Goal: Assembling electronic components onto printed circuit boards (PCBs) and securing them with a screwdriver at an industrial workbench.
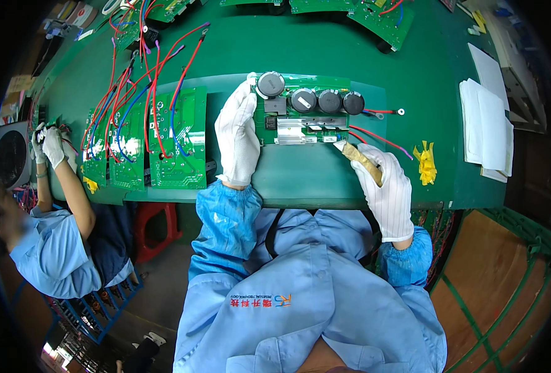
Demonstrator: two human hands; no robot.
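A green circuit board lies in front of me, component side up. It carries several round black capacitors and a silver heat sink, and red wires stick out at its right. My left hand, in a white glove, grips the board's left edge, thumb side against it. My right hand, also gloved, is closed around a flat tool wrapped in tan tape. Its pale slanted tip is at the board's lower right edge, beside the heat sink; I cannot tell whether it touches.
Several boards with red and blue wires lie to the left, more along the far edge. Yellow tape scraps and white paper sheets lie on the green table at right. A co-worker's gloved hands work at far left.
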